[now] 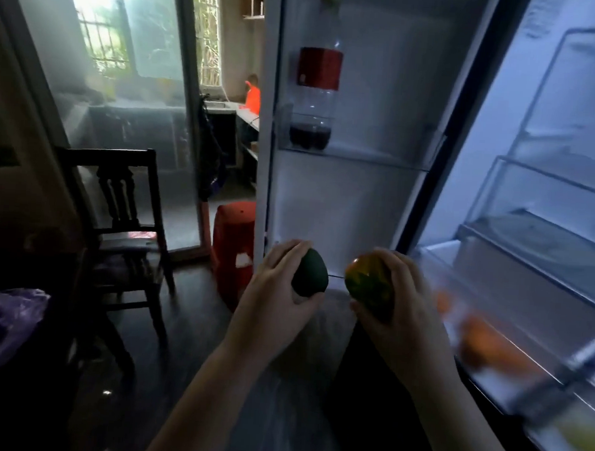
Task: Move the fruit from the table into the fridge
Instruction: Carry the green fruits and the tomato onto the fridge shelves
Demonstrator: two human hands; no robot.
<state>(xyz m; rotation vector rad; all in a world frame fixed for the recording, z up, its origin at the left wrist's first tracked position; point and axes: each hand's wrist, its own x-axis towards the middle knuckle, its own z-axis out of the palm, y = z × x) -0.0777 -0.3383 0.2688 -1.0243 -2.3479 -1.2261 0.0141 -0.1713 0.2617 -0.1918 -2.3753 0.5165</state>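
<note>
Currently left hand (pixel 274 288) grips green fruit (pixel 311 277), right hand (pixel 410 310) grips mango (pixel 369 286); fridge shelves (pixel 549 178) lie to your right, nearer right hand.

Blurred orange shapes (pixel 484 338) in fridge (pixel 549 192), yellow-green thing (pixel 585 448) cut off

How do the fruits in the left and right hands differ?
The dark green fruit in the left hand is one plain colour; the mottled fruit in the right hand mixes orange, yellow and green. The dark green fruit looks slightly smaller than the mottled fruit. Both are rounded, each gripped by one hand.
</note>
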